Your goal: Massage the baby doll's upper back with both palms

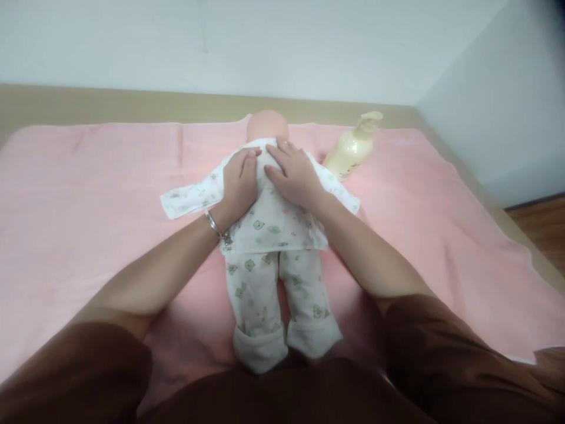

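Observation:
A baby doll (267, 125) lies stretched out with its smooth head away from me; no face shows. It wears a white printed shirt (276, 221) with long sleeves and matching trousers (256, 294) with turned-up cuffs. My left hand (241, 179), below a silver bracelet on the wrist, rests on the left side of the doll's upper body, fingers close together and extended. On the other side my right hand (296, 175) lies flat on the shirt near the shoulder, its fingers spread. Neither hand grips anything.
Under the doll a pink blanket (88, 235) covers most of the tan table (132, 106). A cream pump bottle (351, 150) lies tilted by the doll's right-hand sleeve. White walls (265, 47) stand behind and to the right.

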A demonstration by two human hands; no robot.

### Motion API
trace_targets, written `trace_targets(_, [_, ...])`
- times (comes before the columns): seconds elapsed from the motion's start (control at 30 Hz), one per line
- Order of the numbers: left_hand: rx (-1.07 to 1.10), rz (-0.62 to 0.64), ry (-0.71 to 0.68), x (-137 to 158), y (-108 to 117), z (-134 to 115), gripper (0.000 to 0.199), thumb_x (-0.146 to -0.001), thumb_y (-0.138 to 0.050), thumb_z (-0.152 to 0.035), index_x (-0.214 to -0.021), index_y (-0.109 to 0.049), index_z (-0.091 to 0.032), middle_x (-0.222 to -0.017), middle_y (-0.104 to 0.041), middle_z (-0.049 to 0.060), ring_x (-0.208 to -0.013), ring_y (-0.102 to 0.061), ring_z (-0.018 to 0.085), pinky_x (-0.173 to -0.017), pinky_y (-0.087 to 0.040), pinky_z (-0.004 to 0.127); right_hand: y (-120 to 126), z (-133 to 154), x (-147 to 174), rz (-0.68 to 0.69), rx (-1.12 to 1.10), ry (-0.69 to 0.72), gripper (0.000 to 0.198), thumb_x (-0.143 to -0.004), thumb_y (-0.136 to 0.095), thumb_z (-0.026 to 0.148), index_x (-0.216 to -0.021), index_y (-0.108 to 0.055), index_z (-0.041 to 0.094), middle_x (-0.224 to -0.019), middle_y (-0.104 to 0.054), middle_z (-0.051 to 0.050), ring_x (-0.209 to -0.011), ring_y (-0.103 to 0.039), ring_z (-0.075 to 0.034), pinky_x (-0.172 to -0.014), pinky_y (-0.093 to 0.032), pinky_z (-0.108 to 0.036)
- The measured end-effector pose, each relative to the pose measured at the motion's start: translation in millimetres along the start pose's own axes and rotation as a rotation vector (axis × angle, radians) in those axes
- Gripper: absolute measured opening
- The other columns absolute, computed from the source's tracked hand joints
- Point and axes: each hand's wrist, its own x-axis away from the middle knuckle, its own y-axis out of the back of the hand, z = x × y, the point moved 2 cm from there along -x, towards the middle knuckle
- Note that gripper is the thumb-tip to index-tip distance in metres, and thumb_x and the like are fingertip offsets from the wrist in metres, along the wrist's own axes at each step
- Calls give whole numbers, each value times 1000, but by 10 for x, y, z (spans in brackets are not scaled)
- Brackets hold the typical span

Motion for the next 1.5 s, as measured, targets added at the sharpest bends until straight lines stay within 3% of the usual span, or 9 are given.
trace_targets(0.1, [-6, -3, 0, 3, 0, -5, 41, -103, -37, -45, -103, -71, -22, -118, -75, 5, -115, -67, 19, -109, -53, 35, 6, 39, 57, -19, 42, -32, 55, -103, -35, 36, -154, -45, 16, -166, -36, -15, -155, -33, -36, -127, -27, -64])
trace_targets(0.23, [-6, -11, 12, 2, -7, 16, 40, -103, -37, -43, -102, -71, -23, -118, -75, 5, -114, -67, 19, -108, -54, 35, -25, 323, 320, -39, 125, -67, 58, -104, -34, 34, -157, -41, 11, -167, -32, -20, -157, -29, -41, -128, -27, -63])
trace_targets(0.37, [-15, 0, 27, 1, -6, 24, 40, -104, -37, -44, -103, -70, -22, -116, -75, 6, -114, -68, 19, -109, -54, 35, -41, 526, 482, -44, 129, -29, 59, -102, -38, 30, -158, -39, 13, -169, -29, -17, -159, -21, -43, -129, -21, -66])
trace_targets(0.6, [-27, 22, 11, 4, 8, -9, 37, -104, -38, -40, -105, -70, -23, -115, -75, 5, -112, -68, 18, -105, -55, 32, -11, 308, 278, 11, 8, -9, 62, -98, -39, 28, -159, -38, 21, -172, -27, -5, -161, -20, -35, -132, -15, -65])
trace_targets(0.77, [-113, 48, -19, -18, 1, -5, 37, -104, -35, -37, -112, -68, -22, -121, -73, 6, -116, -66, 19, -108, -54, 34, -63, 81, 98, -25, -21, -39, 62, -100, -38, 39, -158, -40, 19, -170, -30, -10, -159, -25, -35, -130, -21, -64])
trace_targets(0.93, [-377, 183, -144, 37, -25, -82, 42, -104, -32, -38, -123, -64, -20, -134, -67, 11, -131, -59, 26, -122, -44, 46, -55, 1, 59, -26, 3, -56, 61, -102, -31, 42, -158, -39, 18, -168, -32, -11, -158, -28, -33, -129, -25, -61])
trace_targets(1.13, [-427, 247, -159, 163, 19, -135, 55, -104, -24, -46, -139, -57, -19, -154, -54, 13, -150, -45, 29, -130, -31, 53, -30, -3, 60, 10, 70, -51, 60, -104, -30, 39, -160, -36, 17, -170, -30, -11, -158, -28, -32, -129, -26, -58])
trace_targets(1.37, [-359, 349, 33, -80, 59, 71, 53, -102, -31, -49, -143, -55, -27, -159, -50, 7, -154, -39, 27, -135, -18, 54, -12, 260, 264, -39, 116, -73, 59, -105, -29, 34, -158, -38, 9, -166, -34, -19, -157, -30, -37, -129, -26, -60])
trace_targets(1.5, [-365, 364, 34, -115, 63, 79, 55, -102, -29, -51, -144, -54, -26, -161, -47, 7, -155, -38, 27, -136, -18, 51, -23, 406, 377, -23, 126, -40, 59, -103, -33, 27, -158, -38, 5, -168, -30, -20, -159, -25, -38, -132, -21, -57])
